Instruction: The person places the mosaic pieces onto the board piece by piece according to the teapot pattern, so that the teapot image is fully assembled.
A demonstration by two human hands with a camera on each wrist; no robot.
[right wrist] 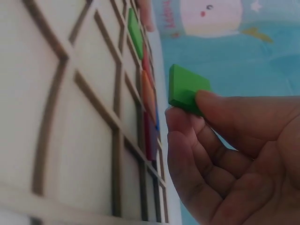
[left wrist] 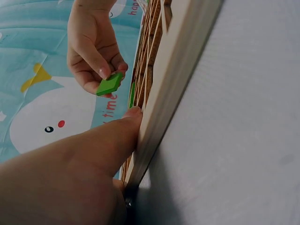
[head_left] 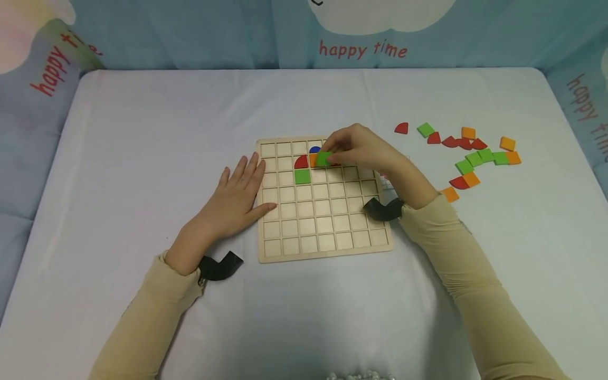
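My right hand [head_left: 363, 148] pinches a green square tile [right wrist: 187, 89] between thumb and fingers, held above the wooden grid board [head_left: 325, 256]. In the head view the tile overlaps the board's upper rows. My left hand [head_left: 233, 200] lies with spread, straight fingers along the board's left edge, its thumb reaching over the rim. Set in the grid are a red quarter-circle [head_left: 301, 162], a green square [head_left: 302, 177] below it, an orange piece [head_left: 313, 160] and a blue rounded piece [head_left: 315, 150]. Another red piece [right wrist: 150, 136] beside the orange one is mostly hidden by my right hand in the head view.
Right of the board lie several loose tiles: green squares [head_left: 464, 167], orange squares [head_left: 468, 133] and red quarter-circles [head_left: 401, 128]. A printed card [head_left: 387, 182] shows partly from under my right forearm. A blue curtain [head_left: 190, 37] stands behind the white table [head_left: 142, 116].
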